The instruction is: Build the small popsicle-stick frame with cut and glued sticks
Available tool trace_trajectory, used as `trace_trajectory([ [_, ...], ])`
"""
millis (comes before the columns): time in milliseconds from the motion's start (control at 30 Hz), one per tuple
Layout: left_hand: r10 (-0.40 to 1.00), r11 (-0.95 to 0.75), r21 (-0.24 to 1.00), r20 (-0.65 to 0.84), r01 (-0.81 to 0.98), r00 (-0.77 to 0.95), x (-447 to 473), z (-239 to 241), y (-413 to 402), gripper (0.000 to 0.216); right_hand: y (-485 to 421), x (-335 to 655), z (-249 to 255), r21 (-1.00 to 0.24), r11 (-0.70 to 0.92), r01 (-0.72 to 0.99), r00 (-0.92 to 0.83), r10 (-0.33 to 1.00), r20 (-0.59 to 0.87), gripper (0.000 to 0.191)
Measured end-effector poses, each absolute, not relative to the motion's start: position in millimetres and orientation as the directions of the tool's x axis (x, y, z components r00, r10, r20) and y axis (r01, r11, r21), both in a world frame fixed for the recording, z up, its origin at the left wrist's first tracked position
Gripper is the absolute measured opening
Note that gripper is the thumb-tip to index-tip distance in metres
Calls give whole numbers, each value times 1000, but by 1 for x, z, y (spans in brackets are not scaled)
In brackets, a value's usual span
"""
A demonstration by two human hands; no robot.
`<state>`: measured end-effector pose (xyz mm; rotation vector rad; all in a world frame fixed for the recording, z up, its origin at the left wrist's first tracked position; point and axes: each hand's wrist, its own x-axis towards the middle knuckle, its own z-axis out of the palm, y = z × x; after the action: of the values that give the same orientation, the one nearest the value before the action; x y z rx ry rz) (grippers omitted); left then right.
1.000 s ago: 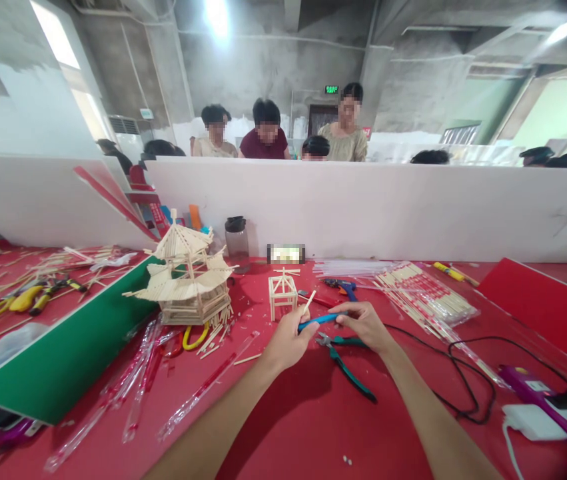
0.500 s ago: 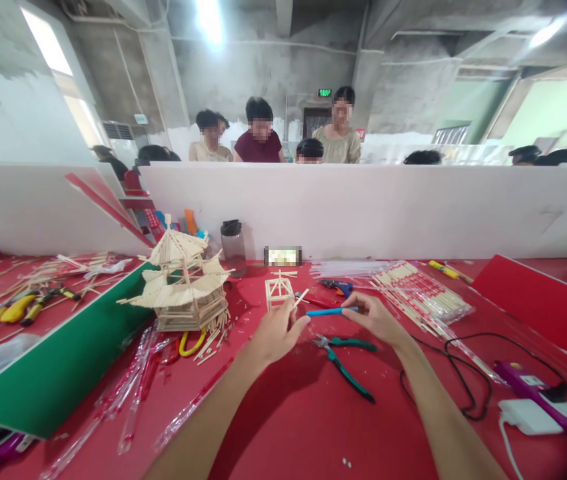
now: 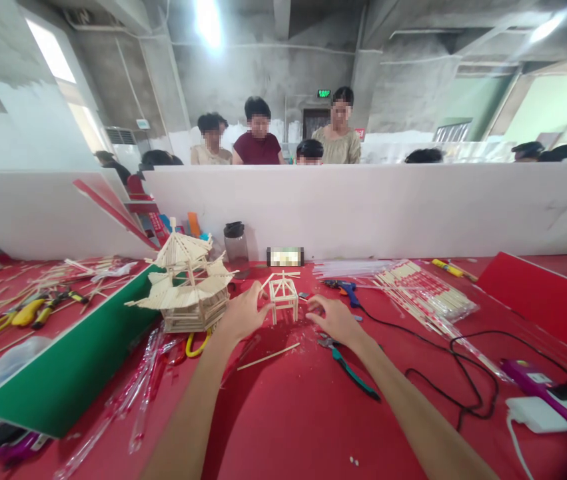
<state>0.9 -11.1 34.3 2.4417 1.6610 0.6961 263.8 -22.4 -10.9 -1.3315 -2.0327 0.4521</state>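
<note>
A small open frame of wooden sticks point(image 3: 284, 297) stands on the red table point(image 3: 288, 427). My left hand point(image 3: 242, 315) reaches to its left side with fingers stretched out, the fingertips at a slanted stick on the frame. Just right of the frame, my right hand point(image 3: 332, 320) lies palm down with its fingers toward the frame's base. It holds nothing that I can see. A loose stick point(image 3: 268, 357) lies on the table below the frame. Green-handled pliers point(image 3: 349, 370) lie under my right wrist.
A larger stick pagoda point(image 3: 186, 283) stands left of the frame beside a green board point(image 3: 63, 360). Packs of sticks point(image 3: 423, 293), a blue glue gun point(image 3: 343, 288), a black cable point(image 3: 463, 373) and a purple glue gun point(image 3: 538, 387) lie to the right. Behind a white partition point(image 3: 388, 207) stand several people.
Both hands moved forward to the small frame. The right hand no longer holds the blue tool, and the left hand no longer holds the short stick; a stick now lies on the table.
</note>
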Motion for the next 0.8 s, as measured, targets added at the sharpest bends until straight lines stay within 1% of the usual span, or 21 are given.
trace_trajectory([
  [67,907,-404,325,267,855,326,0,30,-9,21,-16,248,-9,-586,413,697,-269,909,320,25],
  [167,910,-407,328,230,853,346,0,23,-6,22,-6,236,-9,-547,401,735,-257,911,323,16],
  [233,915,-397,337,224,854,337,1,20,-3,20,-3,233,-11,-536,396,746,-243,911,334,10],
  [367,921,-378,358,240,854,307,3,13,1,14,1,230,-17,-558,405,724,-224,904,365,8],
  [467,932,-336,379,268,862,245,5,6,4,13,7,227,-20,-572,415,708,-212,897,389,6],
  [600,944,-268,410,291,872,154,10,-3,8,15,23,220,-21,-561,396,727,-191,901,390,4],
  [800,961,-207,439,260,874,97,10,-10,12,13,45,211,-15,-514,365,776,-180,910,373,5],
])
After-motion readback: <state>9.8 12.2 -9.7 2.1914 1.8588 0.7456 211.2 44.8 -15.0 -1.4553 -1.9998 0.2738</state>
